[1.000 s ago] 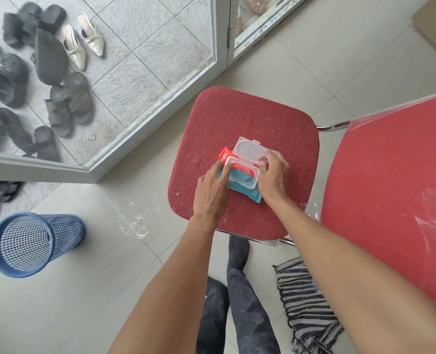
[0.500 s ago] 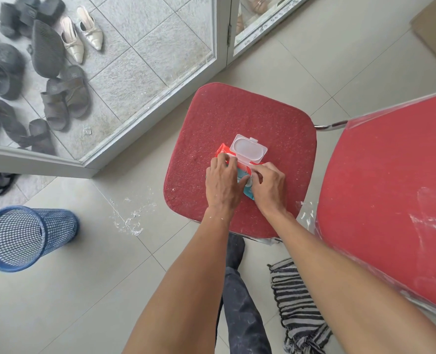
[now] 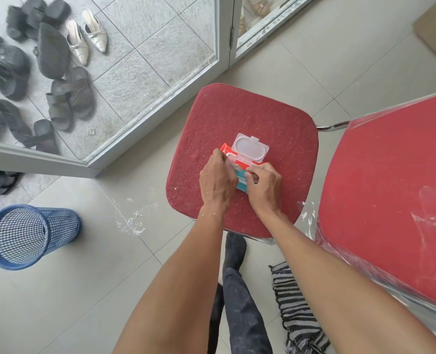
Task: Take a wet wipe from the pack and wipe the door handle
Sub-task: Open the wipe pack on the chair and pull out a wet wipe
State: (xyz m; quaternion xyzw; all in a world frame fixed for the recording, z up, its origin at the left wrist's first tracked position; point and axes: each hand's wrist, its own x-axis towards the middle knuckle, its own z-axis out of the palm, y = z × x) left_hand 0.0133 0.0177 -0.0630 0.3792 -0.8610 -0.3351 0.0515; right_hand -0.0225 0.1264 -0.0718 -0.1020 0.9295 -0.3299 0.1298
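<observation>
On the red stool cushion (image 3: 237, 111) the wipe pack (image 3: 241, 184) lies flat w/ its clear lid (image 3: 250, 149) flipped up and back, so the opening is exposed. Vs. a sec ago, the left hand (image 3: 215, 182) no longer rests flat across the pack's near-left side. It has slid up to the left end by the opening, and the right hand (image 3: 264, 190) has come down from the lid's edge onto the mouth itself. The lid was already up then, so the change is the hands closing in, not the pack opening. Judged from that, the step in hand is drawing out the first wipe, w/ the left hand as anchor. No wipe shows free of the pack yet, so the task looks early, and the door handle is not in view. Left fingers (image 3: 219, 155) are curled close together, tips pressed on the pack's red left end, holding it down. Right fingers (image 3: 252, 171) are curled too, thumb meeting forefinger right over the opening in a pinch, w/ a pale bit showing inside the curl. Whether that is a wet wipe caught btw. them or just the pack's white rim cannot be told, since the knuckles hide the mouth. The pack sits approx. mid-cushion, touching both hands, well apart from the glass door (image 3: 160, 60).
</observation>
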